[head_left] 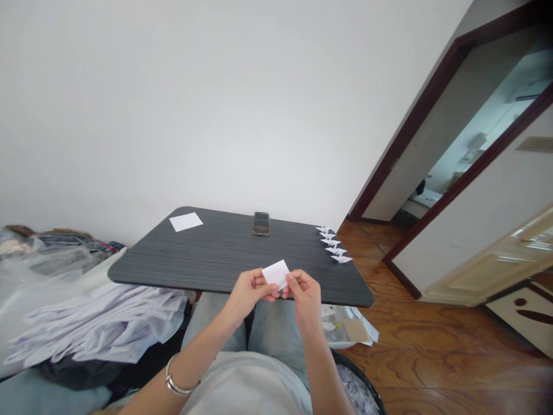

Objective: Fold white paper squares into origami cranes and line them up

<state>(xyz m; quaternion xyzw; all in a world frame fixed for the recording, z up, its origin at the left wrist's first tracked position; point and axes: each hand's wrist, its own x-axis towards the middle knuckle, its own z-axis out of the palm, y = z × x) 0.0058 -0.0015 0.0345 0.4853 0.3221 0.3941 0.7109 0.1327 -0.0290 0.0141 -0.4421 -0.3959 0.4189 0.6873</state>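
Note:
My left hand (248, 291) and my right hand (305, 295) hold a small folded piece of white paper (275, 274) between them, pinched by the fingertips just above the near edge of a dark grey wood-grain table (224, 253). A flat white paper square (185, 222) lies at the table's far left corner. A smartphone (261, 223) rests at the far edge. Along the right edge stands a row of several white origami cranes (332, 245). A silver bangle (179, 377) circles my left wrist.
A heap of white sheets (99, 325) lies on a bed or bench to the left. Below the table's right side are papers in a packet (348, 328), and a dark bin (358, 386) holds paper scraps. Wooden flooring and an open doorway lie to the right.

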